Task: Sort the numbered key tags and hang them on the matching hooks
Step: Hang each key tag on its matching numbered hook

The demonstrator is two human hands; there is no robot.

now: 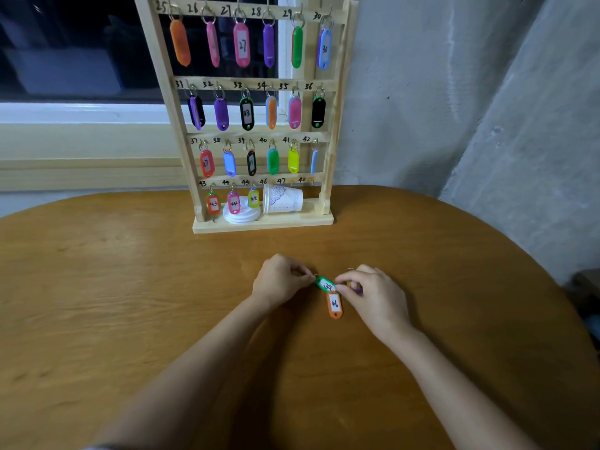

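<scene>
While both hands pinch a green tag, an orange tag reads 46.

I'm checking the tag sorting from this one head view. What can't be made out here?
- Green tag: its number is blurred and partly covered by the right hand.
- A purple tag: almost wholly hidden under the right hand's fingers.
- Hooks 46 to 48: partly screened by the tipped paper cup.
- Rack top row: cut off by the upper edge.
- Left hand: its fingertips hide the green tag's ring.
</scene>
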